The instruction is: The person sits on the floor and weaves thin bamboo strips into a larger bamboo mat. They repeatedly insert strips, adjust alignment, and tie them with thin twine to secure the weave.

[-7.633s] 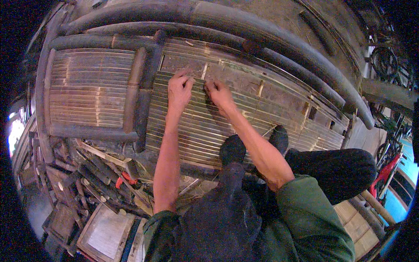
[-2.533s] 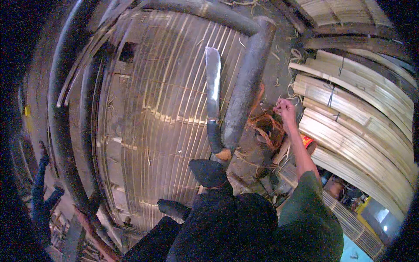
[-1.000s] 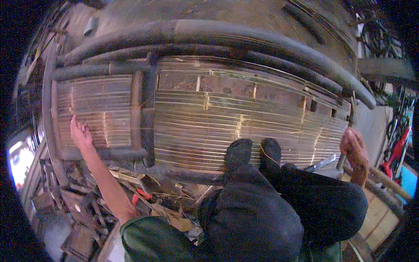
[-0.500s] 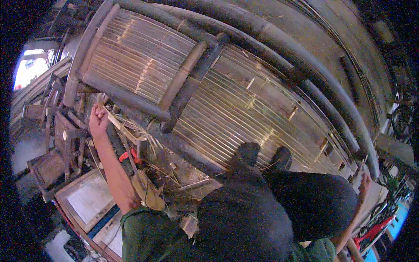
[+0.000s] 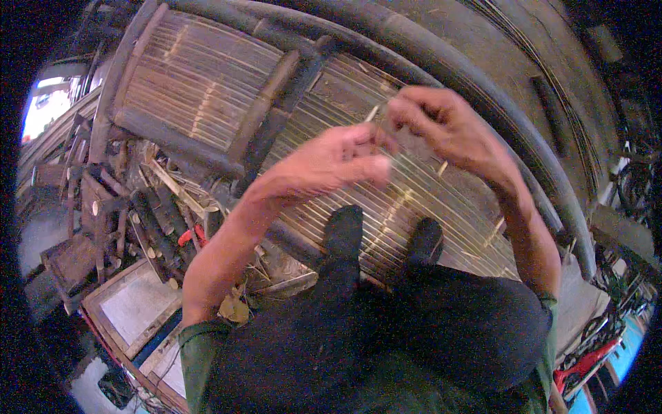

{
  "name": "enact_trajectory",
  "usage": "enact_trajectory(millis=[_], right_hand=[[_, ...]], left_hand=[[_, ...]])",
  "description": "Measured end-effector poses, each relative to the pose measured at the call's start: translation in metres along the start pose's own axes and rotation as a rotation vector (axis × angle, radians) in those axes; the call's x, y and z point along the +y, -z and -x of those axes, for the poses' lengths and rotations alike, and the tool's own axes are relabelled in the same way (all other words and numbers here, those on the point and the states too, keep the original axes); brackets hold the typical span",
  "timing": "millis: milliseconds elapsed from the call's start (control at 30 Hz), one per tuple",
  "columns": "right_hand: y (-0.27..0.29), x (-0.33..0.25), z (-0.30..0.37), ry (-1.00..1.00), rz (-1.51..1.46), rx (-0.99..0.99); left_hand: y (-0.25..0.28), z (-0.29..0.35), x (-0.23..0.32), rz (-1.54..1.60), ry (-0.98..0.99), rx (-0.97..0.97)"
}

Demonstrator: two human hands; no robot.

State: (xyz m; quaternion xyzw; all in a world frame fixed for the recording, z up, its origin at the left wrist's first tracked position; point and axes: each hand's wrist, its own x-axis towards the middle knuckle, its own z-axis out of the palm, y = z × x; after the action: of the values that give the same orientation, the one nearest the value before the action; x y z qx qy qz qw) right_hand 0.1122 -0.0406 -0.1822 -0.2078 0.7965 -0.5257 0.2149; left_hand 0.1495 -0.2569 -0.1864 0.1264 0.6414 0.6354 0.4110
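Observation:
Both hands are raised close together above the slatted bamboo seat (image 5: 393, 207) of a long piece of dark-framed furniture. My left hand (image 5: 338, 159) has curled fingers, with the thumb near the fingertips. Just right of it, my right hand (image 5: 445, 131) is bent inward, thumb and fingers brought together as in a pinch. Motion blurs the fingertips, and anything thin between them cannot be made out. A short pale stub (image 5: 373, 114) shows against the seat beside the fingers. My dark-shod feet (image 5: 343, 231) rest on the slats below.
A second slatted panel (image 5: 200, 76) lies at the far left, beyond a thick crossbar (image 5: 265, 103). Curved dark poles (image 5: 496, 103) edge the far side. Cut bamboo pieces (image 5: 155, 207), a red-handled tool (image 5: 193, 236) and a framed board (image 5: 138, 314) lie at the left.
My left hand has come in from the far left, and my right hand from the far right end; they now meet over the seat. The view has shifted slightly.

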Motion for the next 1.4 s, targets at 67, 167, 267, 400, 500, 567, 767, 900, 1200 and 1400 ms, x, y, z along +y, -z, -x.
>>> enact_trajectory(millis=[67,167,267,400,500,567,767,900,1200,1400], right_hand=[[0.026,-0.002,0.014,-0.095,-0.104,0.123],[0.086,0.015,0.067,-0.337,-0.207,0.518],[0.137,0.065,0.145,-0.325,-0.028,0.976],[0.191,0.090,0.259,-0.452,0.083,1.148],[0.212,0.094,0.321,-0.532,0.121,1.191],[0.222,0.103,0.347,-0.574,0.198,1.242],[0.148,0.109,0.267,-0.598,0.602,0.818],[0.001,0.055,0.112,-0.365,0.062,0.087],[-0.048,0.074,0.091,-0.250,-0.207,0.036],[-0.007,0.100,0.201,-0.648,-0.118,0.372]], left_hand=[[0.020,0.018,0.008,-0.066,0.140,0.054],[0.061,0.064,0.002,0.157,0.072,0.518],[0.110,0.133,-0.015,0.053,0.101,0.703],[0.160,0.224,-0.037,-0.303,0.244,0.668],[0.165,0.233,-0.047,-0.355,0.263,0.646],[0.167,0.233,-0.050,-0.386,0.284,0.649],[0.139,0.149,-0.033,-0.671,0.276,0.376],[0.051,0.039,-0.046,-0.675,-0.093,-0.024],[0.016,-0.004,-0.058,-0.551,-0.094,0.118],[0.051,0.031,-0.087,-0.422,0.166,0.068]])
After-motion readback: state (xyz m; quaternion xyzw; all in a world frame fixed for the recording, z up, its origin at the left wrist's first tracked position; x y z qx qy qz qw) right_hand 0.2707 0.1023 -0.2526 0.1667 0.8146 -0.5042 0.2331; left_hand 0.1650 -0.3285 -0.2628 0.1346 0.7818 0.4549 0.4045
